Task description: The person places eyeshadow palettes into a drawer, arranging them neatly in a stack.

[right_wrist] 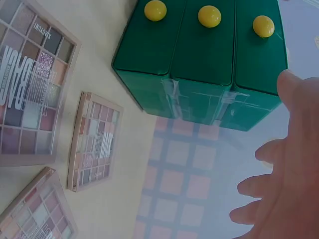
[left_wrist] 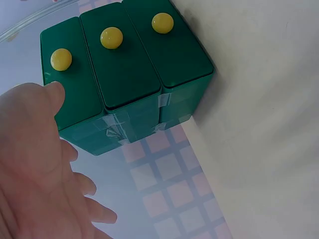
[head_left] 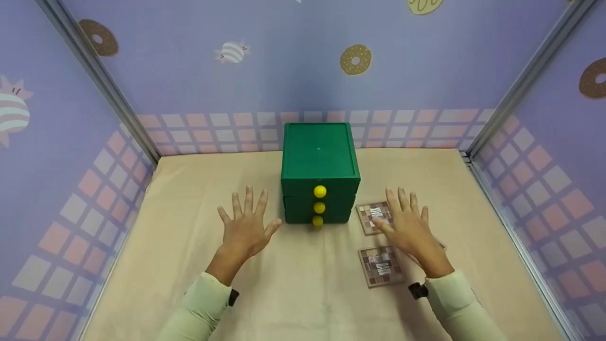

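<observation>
My left hand (head_left: pixel 245 229) and right hand (head_left: pixel 408 228), empty with fingers spread, flank the green drawers (head_left: pixel 319 154) on the table (head_left: pixel 189 189); three makeup palettes (head_left: pixel 380 267) lie near the right, where careless lowering could knock them askew.

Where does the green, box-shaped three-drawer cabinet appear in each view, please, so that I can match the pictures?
Head: the green, box-shaped three-drawer cabinet stands at the centre.
Left wrist: the cabinet appears turned sideways, top, mostly left of centre.
Right wrist: the cabinet appears turned sideways, top, mostly right of centre.
Shared landmark: the pink-and-white checked wall pattern.
</observation>
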Demonstrator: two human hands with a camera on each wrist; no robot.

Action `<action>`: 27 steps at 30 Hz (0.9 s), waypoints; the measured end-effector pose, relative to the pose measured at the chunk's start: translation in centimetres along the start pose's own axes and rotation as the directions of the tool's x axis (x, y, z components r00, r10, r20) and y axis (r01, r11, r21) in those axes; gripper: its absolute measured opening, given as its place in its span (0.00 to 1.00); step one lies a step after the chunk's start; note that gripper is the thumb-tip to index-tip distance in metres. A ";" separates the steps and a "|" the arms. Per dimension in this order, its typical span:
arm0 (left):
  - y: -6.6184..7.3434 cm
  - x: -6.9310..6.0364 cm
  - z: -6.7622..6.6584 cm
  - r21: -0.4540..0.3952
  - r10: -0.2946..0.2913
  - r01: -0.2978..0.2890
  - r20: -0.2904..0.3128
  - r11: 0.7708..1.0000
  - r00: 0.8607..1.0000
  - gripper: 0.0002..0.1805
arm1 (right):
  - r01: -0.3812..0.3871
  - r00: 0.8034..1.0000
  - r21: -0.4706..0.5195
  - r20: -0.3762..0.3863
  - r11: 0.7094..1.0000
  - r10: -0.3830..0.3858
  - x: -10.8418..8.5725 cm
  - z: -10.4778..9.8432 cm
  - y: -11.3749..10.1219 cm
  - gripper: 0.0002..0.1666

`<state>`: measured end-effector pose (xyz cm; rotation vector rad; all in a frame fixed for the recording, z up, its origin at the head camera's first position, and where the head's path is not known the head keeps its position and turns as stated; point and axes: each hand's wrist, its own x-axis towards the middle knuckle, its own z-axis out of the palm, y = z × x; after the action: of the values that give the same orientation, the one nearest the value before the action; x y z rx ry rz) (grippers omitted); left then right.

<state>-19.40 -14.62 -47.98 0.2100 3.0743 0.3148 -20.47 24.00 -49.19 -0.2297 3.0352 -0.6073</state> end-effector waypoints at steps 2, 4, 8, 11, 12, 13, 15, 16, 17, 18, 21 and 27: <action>0.0 0.1 -0.1 -0.017 -0.005 0.005 0.000 1.000 1.000 0.45 | -0.010 1.000 0.020 -0.013 1.000 0.010 0.0 0.0 -0.2 0.53; -0.1 0.3 -0.2 -0.026 -0.014 0.014 0.000 1.000 1.000 0.44 | -0.026 0.999 0.053 -0.043 0.998 0.029 -0.1 -0.1 -0.6 0.54; -0.1 0.8 -0.6 -0.087 -0.027 0.025 -0.020 0.996 0.999 0.41 | -0.065 0.989 0.153 -0.124 0.986 0.084 0.1 -0.2 -1.5 0.51; 0.0 1.3 -0.8 -0.195 -0.043 0.035 -0.034 0.980 0.999 0.39 | -0.055 0.978 0.235 -0.184 0.970 0.100 0.4 0.0 -2.3 0.44; 0.1 1.5 -0.9 -0.232 -0.048 0.037 -0.042 0.972 0.998 0.38 | -0.048 0.974 0.261 -0.201 0.964 0.103 0.5 0.1 -2.6 0.42; 0.2 1.8 -1.0 -0.276 -0.051 0.035 -0.052 0.960 0.997 0.37 | -0.039 0.971 0.288 -0.217 0.957 0.105 0.6 0.2 -3.0 0.40; 0.4 2.2 -1.1 -0.357 -0.058 0.026 -0.079 0.934 0.995 0.35 | -0.028 0.964 0.343 -0.238 0.939 0.115 0.8 0.3 -3.7 0.35; 0.5 2.5 -1.2 -0.394 -0.061 0.018 -0.097 0.919 0.993 0.35 | -0.023 0.962 0.370 -0.246 0.929 0.122 1.0 0.5 -4.1 0.33; 0.7 2.8 -1.3 -0.426 -0.064 0.009 -0.115 0.905 0.991 0.34 | -0.021 0.959 0.394 -0.253 0.919 0.130 1.1 0.6 -4.5 0.32; 0.8 3.1 -1.3 -0.455 -0.067 0.002 -0.128 0.890 0.989 0.33 | -0.020 0.956 0.417 -0.257 0.909 0.139 1.2 0.7 -5.0 0.30; 1.2 3.9 -1.4 -0.527 -0.084 -0.010 -0.154 0.850 0.984 0.32 | -0.012 0.954 0.463 -0.261 0.886 0.149 1.6 1.1 -6.1 0.27; 1.7 5.1 -1.2 -0.610 -0.119 0.007 -0.144 0.792 0.982 0.31 | -0.031 0.952 0.509 -0.248 0.860 0.182 2.0 1.9 -8.1 0.27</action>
<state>-24.29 -12.48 -46.63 0.0478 2.9257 1.3525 -21.25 15.55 -47.86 0.0580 2.9710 -1.5017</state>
